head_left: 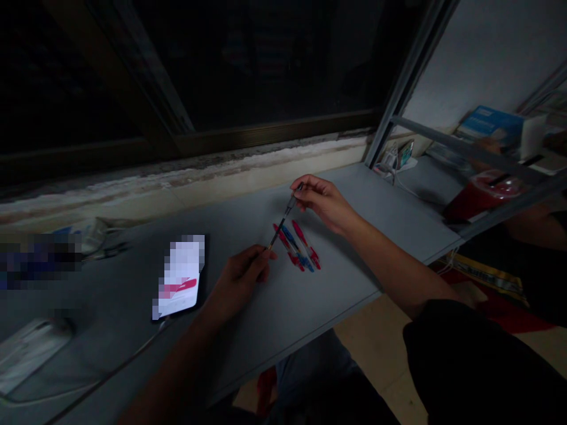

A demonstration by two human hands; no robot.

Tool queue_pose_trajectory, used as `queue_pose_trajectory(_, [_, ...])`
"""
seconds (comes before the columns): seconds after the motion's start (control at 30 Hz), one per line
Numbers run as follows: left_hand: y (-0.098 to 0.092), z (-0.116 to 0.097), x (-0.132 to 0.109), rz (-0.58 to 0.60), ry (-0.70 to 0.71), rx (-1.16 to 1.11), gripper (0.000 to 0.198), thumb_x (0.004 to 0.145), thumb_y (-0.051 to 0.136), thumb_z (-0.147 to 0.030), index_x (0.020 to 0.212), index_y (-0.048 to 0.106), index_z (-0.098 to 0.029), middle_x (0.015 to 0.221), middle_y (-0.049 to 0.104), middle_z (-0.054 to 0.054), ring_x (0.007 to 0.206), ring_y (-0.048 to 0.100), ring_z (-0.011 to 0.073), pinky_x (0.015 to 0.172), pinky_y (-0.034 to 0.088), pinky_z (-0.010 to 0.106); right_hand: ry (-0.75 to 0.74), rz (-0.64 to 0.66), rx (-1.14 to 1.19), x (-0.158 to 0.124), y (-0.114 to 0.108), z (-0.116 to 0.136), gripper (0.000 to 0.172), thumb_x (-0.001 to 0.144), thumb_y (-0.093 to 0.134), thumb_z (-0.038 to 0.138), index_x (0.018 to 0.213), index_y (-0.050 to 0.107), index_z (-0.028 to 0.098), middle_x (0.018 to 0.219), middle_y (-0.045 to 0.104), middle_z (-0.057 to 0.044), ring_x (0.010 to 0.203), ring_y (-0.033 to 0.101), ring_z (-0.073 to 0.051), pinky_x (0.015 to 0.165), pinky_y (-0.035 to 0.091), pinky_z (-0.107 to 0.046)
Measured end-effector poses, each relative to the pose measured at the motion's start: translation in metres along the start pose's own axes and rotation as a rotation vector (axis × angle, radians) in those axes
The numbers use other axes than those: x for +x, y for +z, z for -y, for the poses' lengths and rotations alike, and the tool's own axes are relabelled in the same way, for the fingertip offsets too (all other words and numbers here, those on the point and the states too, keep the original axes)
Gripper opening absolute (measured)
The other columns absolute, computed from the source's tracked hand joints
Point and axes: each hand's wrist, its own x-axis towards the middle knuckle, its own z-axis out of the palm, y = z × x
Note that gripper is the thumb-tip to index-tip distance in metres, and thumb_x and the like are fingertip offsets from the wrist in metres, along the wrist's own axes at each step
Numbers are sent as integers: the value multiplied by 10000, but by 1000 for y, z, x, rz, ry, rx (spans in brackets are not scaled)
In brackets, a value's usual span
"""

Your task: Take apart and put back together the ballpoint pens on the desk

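My left hand [250, 267] is closed in a pinch on the lower end of a slim dark pen refill [277, 232]. Its other end runs up into a translucent grey pen barrel [290, 205], which the fingertips of my right hand [322, 202] grip near its top. The two parts form one slanting line above the table. Just beneath them lie a red pen [294, 258], a blue pen [305, 258] and another red pen [305, 243], side by side on the grey tabletop [341, 289].
A lit phone [179, 283] lies left of my left hand, with a cable [133, 354] running from it. A pale object [33, 348] sits at the lower left. Beyond a metal frame [447, 141] on the right are a red container [473, 198], a blue box [491, 125] and another person's arm.
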Motion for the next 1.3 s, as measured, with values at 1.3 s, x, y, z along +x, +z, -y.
queue_pose_trajectory(1.3, [4, -1, -1, -117, 9, 111, 411, 998, 507, -512, 930, 721, -167, 612, 561, -38, 574, 526, 136, 590, 396, 261, 48, 416, -615, -10, -6, 9, 515, 1007, 520, 561, 681, 566, 166, 551, 590, 20, 501, 492, -78, 550, 395, -234])
